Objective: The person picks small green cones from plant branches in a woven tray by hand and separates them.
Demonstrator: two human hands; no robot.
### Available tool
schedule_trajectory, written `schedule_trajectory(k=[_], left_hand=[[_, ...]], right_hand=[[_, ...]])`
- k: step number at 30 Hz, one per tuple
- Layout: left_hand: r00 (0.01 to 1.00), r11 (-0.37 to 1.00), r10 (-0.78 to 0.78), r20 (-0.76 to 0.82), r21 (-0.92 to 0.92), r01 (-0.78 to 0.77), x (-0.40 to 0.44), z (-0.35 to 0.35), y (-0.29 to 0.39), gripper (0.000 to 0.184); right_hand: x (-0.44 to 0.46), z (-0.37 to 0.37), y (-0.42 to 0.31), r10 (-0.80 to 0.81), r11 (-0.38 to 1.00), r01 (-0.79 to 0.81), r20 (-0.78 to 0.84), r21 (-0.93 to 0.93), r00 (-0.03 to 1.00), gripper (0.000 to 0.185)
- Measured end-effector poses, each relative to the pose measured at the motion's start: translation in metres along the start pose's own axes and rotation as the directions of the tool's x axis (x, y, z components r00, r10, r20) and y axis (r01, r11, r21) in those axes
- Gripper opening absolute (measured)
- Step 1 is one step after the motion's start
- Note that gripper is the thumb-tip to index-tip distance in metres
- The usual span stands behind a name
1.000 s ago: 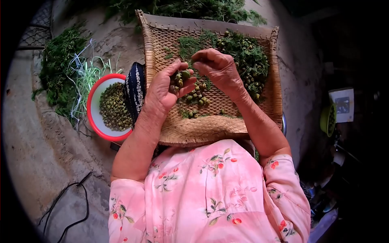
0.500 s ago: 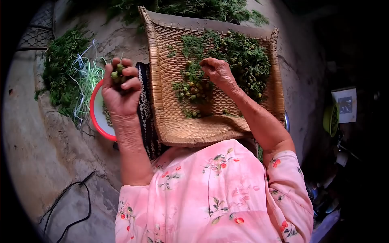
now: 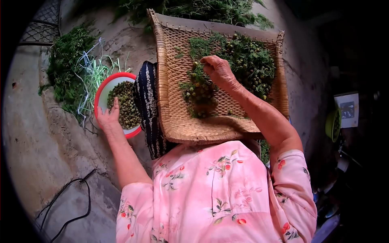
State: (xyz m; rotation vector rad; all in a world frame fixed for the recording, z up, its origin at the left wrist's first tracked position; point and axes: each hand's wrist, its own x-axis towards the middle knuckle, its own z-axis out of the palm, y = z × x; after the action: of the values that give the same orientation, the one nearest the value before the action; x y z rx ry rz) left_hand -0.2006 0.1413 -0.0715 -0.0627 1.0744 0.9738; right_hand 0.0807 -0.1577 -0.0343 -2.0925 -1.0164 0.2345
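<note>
My left hand (image 3: pixel 109 117) is at the near-left rim of a white bowl (image 3: pixel 106 90) with a red edge, its fingers apart and nothing held. Many small round greenish cones (image 3: pixel 126 106) lie in the bowl. Over a woven basket tray (image 3: pixel 172 87) on my lap is my right hand (image 3: pixel 221 72), fingertips pinched together beside a small heap of green cones (image 3: pixel 201 94). What the pinch holds, if anything, is hidden. Leafy green sprigs with cones (image 3: pixel 251 67) cover the right part of the tray.
Green branches (image 3: pixel 67 67) lie on the floor at the left, beside tangled white and green plastic strings (image 3: pixel 91 75). More branches (image 3: pixel 194 10) lie beyond the tray. A black cable (image 3: pixel 87 198) runs along the floor. A green basket (image 3: pixel 333 124) stands at the far right.
My left hand has gone down to the bowl and opened; the green cones it held are out of it. My right hand stays over the tray, nearly unmoved.
</note>
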Motion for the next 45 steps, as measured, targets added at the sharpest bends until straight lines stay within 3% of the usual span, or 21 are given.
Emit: schedule_trajectory(k=[4,6,8,10,12,14,16,18,26,27,30,32,34,36,40,42,43,45], left_hand=[[0.995,0.997,-0.056,0.088,-0.05,0.06,0.006,0.008,-0.01,0.079],[0.975,1.0,-0.023,0.223,0.004,0.022,-0.007,0.03,-0.026,0.065],[0.903,0.992,-0.123,0.412,0.073,0.102,-0.037,0.055,-0.042,0.043],[0.554,0.917,-0.343,0.759,0.144,0.371,-0.049,0.068,-0.06,0.03],[0.52,0.875,-0.456,0.722,0.257,0.41,-0.102,0.095,-0.084,0.022],[0.368,0.81,-0.551,0.749,0.375,0.451,-0.113,0.103,-0.108,0.026],[0.411,0.795,-0.606,0.681,0.501,0.343,-0.121,0.108,-0.13,0.024],[0.628,0.803,-0.498,0.598,0.591,0.074,-0.142,0.11,-0.148,0.022],[0.631,0.658,-0.488,0.603,0.729,-0.187,-0.149,0.104,-0.16,0.021],[0.629,0.658,-0.488,0.605,0.728,-0.19,-0.148,0.104,-0.161,0.021],[0.632,0.65,-0.478,0.61,0.73,-0.214,-0.148,0.102,-0.163,0.025],[0.645,0.621,-0.552,0.528,0.777,-0.105,-0.151,0.104,-0.163,0.03],[0.62,0.62,-0.611,0.492,0.785,-0.012,-0.151,0.104,-0.163,0.036],[0.572,0.619,-0.665,0.48,0.782,0.064,-0.152,0.104,-0.16,0.039],[0.602,0.599,-0.63,0.492,0.8,-0.026,-0.148,0.102,-0.156,0.038],[0.62,0.613,-0.613,0.489,0.79,-0.016,-0.149,0.101,-0.157,0.037],[0.615,0.62,-0.61,0.5,0.784,-0.022,-0.148,0.101,-0.156,0.036],[0.611,0.628,-0.605,0.511,0.778,-0.029,-0.148,0.101,-0.155,0.036]], right_hand=[[0.014,0.008,0.0,-0.054,0.997,0.057,0.052,-0.05,0.997,0.021],[0.02,0.014,-0.003,-0.074,0.977,0.092,0.098,-0.194,0.992,0.018],[0.022,0.015,-0.011,-0.03,0.972,0.06,0.138,-0.225,0.99,0.015],[0.021,0.018,-0.01,0.004,0.961,0.038,0.152,-0.275,0.988,0.014],[0.019,0.015,-0.014,0.027,0.967,0.003,0.116,-0.254,0.993,0.014],[0.016,0.011,-0.016,0.052,0.972,-0.031,0.082,-0.232,0.995,0.014],[0.011,0.005,-0.017,-0.011,0.994,0.021,0.097,-0.106,0.995,0.018],[0.003,0.004,-0.022,0.001,0.982,0.028,0.154,-0.189,0.988,0.018],[-0.01,0.017,-0.028,0.011,0.965,0.034,0.171,-0.259,0.985,0.017],[-0.01,0.016,-0.028,0.01,0.965,0.035,0.168,-0.26,0.986,0.017],[-0.005,0.006,-0.032,-0.014,1.0,0.014,-0.101,0.002,0.995,0.016],[0.002,-0.004,-0.048,-0.06,0.996,0.072,-0.176,0.06,0.983,0.016],[0.007,-0.012,-0.062,-0.117,0.97,0.148,-0.163,0.194,0.98,0.019],[0.008,-0.018,-0.072,-0.078,0.94,0.114,-0.125,0.321,0.989,0.02],[0.003,-0.017,-0.053,-0.009,0.979,0.045,-0.173,0.2,0.985,0.016],[-0.002,-0.014,-0.047,-0.07,0.995,0.08,0.158,-0.058,0.985,0.01],[-0.007,-0.01,-0.05,-0.047,0.998,0.035,0.288,0.049,0.956,0.01],[-0.014,0.0,-0.052,0.06,0.954,-0.214,0.564,0.211,0.824,0.018]])
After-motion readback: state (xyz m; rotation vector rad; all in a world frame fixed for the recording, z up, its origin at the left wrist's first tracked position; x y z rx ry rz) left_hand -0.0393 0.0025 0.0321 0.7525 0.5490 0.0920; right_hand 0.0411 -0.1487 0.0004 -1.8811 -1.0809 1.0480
